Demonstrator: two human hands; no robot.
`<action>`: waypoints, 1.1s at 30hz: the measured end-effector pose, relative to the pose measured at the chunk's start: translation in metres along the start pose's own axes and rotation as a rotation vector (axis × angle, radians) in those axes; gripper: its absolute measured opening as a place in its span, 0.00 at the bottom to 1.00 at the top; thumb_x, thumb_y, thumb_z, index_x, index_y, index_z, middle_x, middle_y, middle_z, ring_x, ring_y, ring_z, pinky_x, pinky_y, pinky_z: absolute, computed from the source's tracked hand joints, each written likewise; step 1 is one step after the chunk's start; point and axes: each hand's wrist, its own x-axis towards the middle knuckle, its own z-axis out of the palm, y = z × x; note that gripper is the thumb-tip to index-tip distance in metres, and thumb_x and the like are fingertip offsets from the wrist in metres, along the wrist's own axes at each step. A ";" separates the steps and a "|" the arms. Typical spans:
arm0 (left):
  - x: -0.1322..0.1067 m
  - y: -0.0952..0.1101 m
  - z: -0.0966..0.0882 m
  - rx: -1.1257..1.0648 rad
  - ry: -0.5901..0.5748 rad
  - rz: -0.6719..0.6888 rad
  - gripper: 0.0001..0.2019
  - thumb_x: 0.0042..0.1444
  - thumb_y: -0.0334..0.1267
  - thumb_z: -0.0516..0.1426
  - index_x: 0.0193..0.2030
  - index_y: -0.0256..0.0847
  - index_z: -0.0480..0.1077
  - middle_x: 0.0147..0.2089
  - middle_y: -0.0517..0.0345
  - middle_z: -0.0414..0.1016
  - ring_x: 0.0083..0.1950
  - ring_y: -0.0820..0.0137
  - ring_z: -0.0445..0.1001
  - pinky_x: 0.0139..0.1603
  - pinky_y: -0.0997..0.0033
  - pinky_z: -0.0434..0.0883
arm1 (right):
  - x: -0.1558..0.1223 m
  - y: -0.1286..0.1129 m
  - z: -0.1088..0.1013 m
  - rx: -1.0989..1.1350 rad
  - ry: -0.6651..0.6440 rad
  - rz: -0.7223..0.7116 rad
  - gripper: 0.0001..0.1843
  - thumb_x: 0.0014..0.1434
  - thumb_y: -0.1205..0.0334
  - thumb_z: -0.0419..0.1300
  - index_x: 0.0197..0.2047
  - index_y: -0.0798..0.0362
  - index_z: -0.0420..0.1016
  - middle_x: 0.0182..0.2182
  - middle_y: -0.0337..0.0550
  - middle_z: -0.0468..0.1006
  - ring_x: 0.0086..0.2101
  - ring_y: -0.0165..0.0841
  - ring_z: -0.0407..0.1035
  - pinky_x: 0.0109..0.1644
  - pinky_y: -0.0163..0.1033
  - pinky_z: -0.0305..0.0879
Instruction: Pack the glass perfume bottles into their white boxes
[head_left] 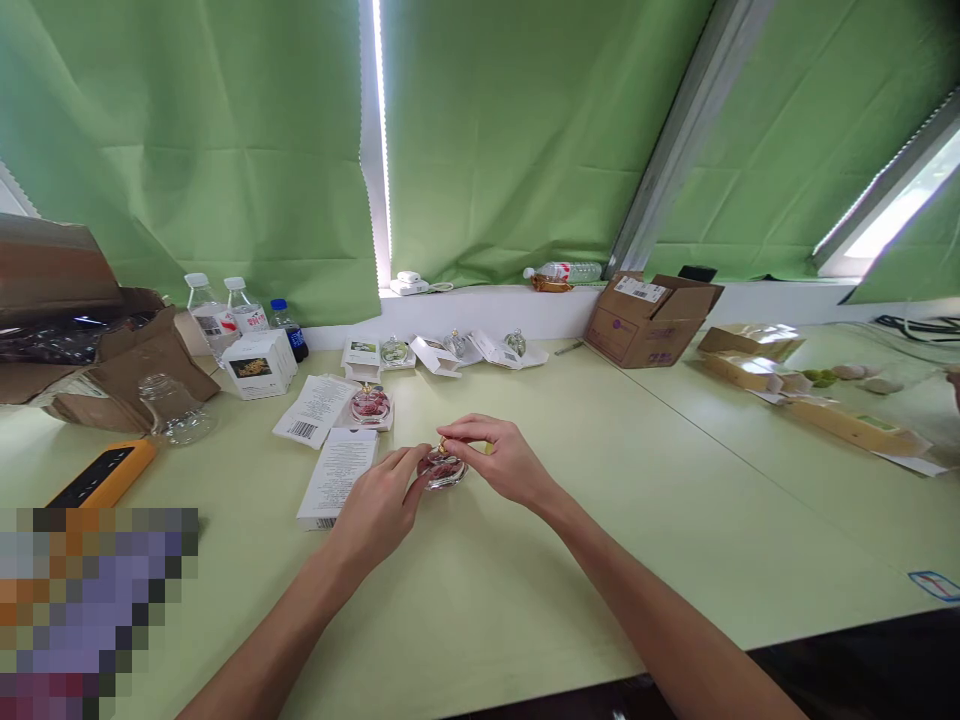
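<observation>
Right hand [504,462] pinches the gold cap [442,446] of a round pink glass bottle [442,474]; left hand [373,512] braces its side; three clear glass bottles [455,344] sit far on open white cartons [433,357].

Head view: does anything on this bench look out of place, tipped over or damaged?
A clear plastic water bottle lies on its side on the windowsill, while the two bottles at the left stand upright. A clear glass jar also appears tipped over, beside crumpled brown cardboard.

Left hand [373,512] and right hand [501,460] meet centrally, fingers [472,430] curled.
</observation>
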 end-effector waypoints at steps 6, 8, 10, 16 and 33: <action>0.000 -0.001 0.002 -0.003 0.019 0.000 0.14 0.65 0.37 0.47 0.56 0.47 0.62 0.51 0.56 0.73 0.49 0.65 0.73 0.44 0.66 0.71 | 0.000 -0.001 0.001 -0.014 0.010 -0.002 0.12 0.60 0.59 0.58 0.45 0.49 0.80 0.39 0.44 0.80 0.40 0.35 0.74 0.44 0.40 0.71; 0.000 0.000 0.002 -0.003 0.020 -0.003 0.14 0.65 0.37 0.47 0.56 0.47 0.62 0.51 0.57 0.73 0.49 0.65 0.74 0.44 0.66 0.71 | -0.001 -0.002 0.002 -0.033 0.012 -0.007 0.12 0.60 0.60 0.58 0.45 0.49 0.79 0.39 0.43 0.80 0.40 0.34 0.74 0.43 0.40 0.71; 0.000 0.000 0.001 -0.004 0.017 -0.004 0.14 0.65 0.37 0.47 0.56 0.47 0.62 0.51 0.57 0.73 0.49 0.65 0.74 0.43 0.66 0.71 | -0.001 -0.001 0.003 -0.061 0.015 -0.018 0.12 0.61 0.61 0.58 0.45 0.48 0.79 0.39 0.43 0.80 0.40 0.35 0.73 0.43 0.39 0.70; 0.000 0.000 0.001 -0.007 -0.006 -0.018 0.14 0.65 0.39 0.46 0.56 0.47 0.61 0.52 0.56 0.73 0.49 0.64 0.73 0.42 0.66 0.70 | -0.002 0.004 0.005 -0.198 0.048 -0.125 0.12 0.62 0.61 0.57 0.46 0.47 0.79 0.39 0.43 0.81 0.41 0.37 0.73 0.44 0.42 0.69; 0.001 0.001 -0.002 -0.008 -0.016 -0.016 0.13 0.66 0.39 0.46 0.55 0.48 0.63 0.52 0.57 0.73 0.49 0.65 0.74 0.42 0.67 0.71 | -0.003 0.008 0.007 -0.347 0.037 -0.279 0.14 0.64 0.62 0.54 0.51 0.47 0.76 0.41 0.43 0.80 0.42 0.38 0.72 0.45 0.45 0.69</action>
